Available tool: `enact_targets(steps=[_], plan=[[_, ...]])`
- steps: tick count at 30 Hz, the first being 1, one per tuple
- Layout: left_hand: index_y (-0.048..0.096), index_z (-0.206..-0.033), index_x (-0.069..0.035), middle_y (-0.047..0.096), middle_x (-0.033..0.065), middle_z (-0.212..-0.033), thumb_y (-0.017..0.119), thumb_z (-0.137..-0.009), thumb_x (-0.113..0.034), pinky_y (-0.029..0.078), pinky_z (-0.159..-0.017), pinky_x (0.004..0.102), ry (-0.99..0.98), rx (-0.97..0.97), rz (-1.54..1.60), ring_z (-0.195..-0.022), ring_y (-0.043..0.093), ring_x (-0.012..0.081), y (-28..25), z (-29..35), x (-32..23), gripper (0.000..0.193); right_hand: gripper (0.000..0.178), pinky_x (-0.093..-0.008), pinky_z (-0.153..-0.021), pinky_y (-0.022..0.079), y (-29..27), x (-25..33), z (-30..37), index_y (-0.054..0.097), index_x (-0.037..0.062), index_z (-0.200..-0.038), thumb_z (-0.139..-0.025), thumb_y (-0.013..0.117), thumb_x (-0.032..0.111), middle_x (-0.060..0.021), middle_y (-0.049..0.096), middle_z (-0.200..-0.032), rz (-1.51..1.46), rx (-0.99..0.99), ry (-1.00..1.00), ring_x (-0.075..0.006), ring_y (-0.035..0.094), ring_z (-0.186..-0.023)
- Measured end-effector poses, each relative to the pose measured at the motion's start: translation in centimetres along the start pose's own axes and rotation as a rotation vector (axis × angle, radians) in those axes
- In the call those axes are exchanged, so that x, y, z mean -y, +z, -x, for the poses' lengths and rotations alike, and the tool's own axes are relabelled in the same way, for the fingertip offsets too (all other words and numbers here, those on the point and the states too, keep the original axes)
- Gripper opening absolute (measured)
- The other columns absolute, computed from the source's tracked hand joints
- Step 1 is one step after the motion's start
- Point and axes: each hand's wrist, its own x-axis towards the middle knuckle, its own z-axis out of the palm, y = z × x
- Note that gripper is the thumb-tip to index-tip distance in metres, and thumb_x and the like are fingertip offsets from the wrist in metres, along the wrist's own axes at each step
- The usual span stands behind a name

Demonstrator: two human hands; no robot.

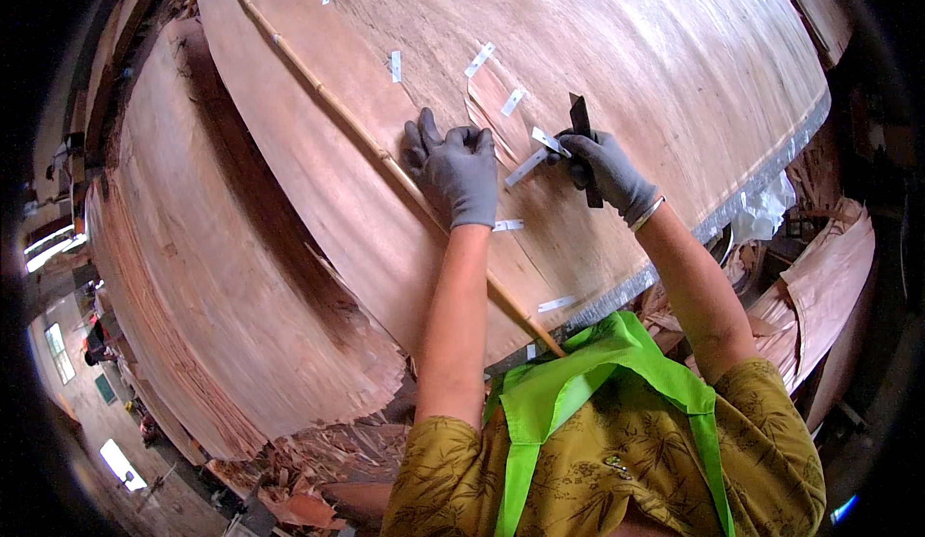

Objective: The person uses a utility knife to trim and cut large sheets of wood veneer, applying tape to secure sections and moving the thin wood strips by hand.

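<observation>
A large pale wood veneer sheet (617,26) lies before me, with a narrow split (493,113) between my hands. My left hand (458,173), in a grey glove, rests on the sheet left of the split. Its thumb and forefinger are drawn together; anything between them is hidden. My right hand (605,171), also gloved, is closed on a dark flat blade (580,113) held upright over the veneer. At its fingertips is a short white tape strip (549,140). Just below, another tape strip (526,166) sits on the sheet.
A thin bamboo stick (332,99) lies diagonally across the veneer, passing under my left forearm. Several tape pieces (395,67) dot the sheet. More veneer (222,238) is stacked at left, with torn scraps (299,508) below. Curled veneer (819,287) lies at right.
</observation>
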Motion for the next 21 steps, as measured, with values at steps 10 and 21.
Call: enact_targets(steps=[10,21], plan=[[0.068,-0.079,-0.005,0.042,0.0112,-0.138,0.075,-0.073,-0.016,0.014,-0.111,0.0468,-0.040,-0.025,0.380,-0.138,0.018,0.0350,1.7,0.5,0.5,0.014,0.030,-0.0224,-0.045,0.039,0.3,0.1,0.3,0.066,0.0054,-0.094,-0.089,0.055,0.033,0.0015,0.058,-0.069,0.033,-0.029,-0.025,-0.0071,0.047,-0.050],[0.069,-0.075,-0.011,0.041,0.0152,-0.139,0.073,-0.072,-0.025,0.014,-0.108,0.0554,0.051,-0.029,0.175,-0.135,0.023,0.0385,2.2,0.2,1.2,0.015,0.029,-0.0219,-0.045,0.039,0.3,0.0,0.3,0.066,0.0056,-0.095,-0.089,0.056,0.032,0.0018,0.057,-0.069,0.017,-0.045,-0.032,-0.0062,0.046,-0.051]])
